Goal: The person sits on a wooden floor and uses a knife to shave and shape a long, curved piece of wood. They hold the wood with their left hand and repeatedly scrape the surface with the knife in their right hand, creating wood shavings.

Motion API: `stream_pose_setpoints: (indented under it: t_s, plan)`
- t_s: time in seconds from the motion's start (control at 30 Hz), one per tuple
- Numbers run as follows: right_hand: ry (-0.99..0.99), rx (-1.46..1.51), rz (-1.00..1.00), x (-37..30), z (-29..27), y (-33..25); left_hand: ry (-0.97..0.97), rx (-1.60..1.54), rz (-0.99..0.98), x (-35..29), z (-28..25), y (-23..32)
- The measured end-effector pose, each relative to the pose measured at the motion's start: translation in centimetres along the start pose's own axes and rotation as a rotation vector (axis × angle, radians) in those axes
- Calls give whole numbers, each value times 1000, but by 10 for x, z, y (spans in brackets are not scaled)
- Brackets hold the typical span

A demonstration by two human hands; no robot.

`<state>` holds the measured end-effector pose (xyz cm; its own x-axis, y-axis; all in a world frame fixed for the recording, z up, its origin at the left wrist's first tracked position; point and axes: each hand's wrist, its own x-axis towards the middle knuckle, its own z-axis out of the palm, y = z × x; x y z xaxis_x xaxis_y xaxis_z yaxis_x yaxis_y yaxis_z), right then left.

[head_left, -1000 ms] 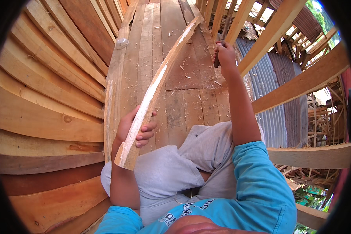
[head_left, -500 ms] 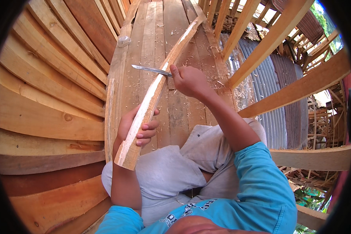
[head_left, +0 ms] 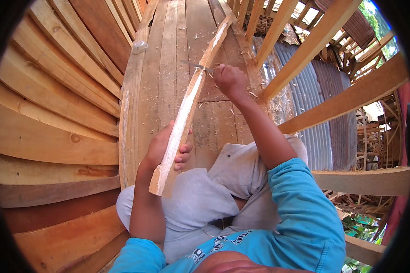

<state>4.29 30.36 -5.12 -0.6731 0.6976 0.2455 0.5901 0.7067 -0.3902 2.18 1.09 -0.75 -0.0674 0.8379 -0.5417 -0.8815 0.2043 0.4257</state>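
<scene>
A long, slightly curved wooden stick [head_left: 183, 113] slants from above my lap to the far right of the plank floor. A pale, freshly cut strip runs along its upper face. My left hand [head_left: 158, 145] is wrapped around the near part, fingers closed on the right side. My right hand [head_left: 231, 82] is closed in a fist around a knife; the handle is hidden in the fist. The knife's thin blade [head_left: 205, 69] lies across the stick's far half, seen nearly edge-on and a little blurred.
Wood shavings lie scattered over the plank floor [head_left: 168, 59]. Wooden slats [head_left: 54, 145] form a wall at left, with open railing bars [head_left: 300, 50] at right. A small clear container [head_left: 140, 47] rests near the left edge. Corrugated metal sheets [head_left: 305, 91] lie beyond the railing.
My right hand and the knife have moved farther up the stick and slightly right, and the blade has turned. The stick's near end has shifted right with my left hand.
</scene>
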Motion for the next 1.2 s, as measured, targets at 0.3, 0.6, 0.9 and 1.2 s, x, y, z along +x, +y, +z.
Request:
stream_pose_setpoints:
  t_s: [0.3,0.6,0.9,1.2]
  plan:
    - [-194,21,245,10,-8,42,-222,-207,19,-21,-12,12]
    - [-478,415,-181,-20,-53,-28,-326,-332,36,-25,-27,20]
    - [-369,293,-155,-45,-30,-42,218,334,204,-37,5,17]
    - [-53,214,-201,-59,-5,-36,267,198,98,-27,15,9]
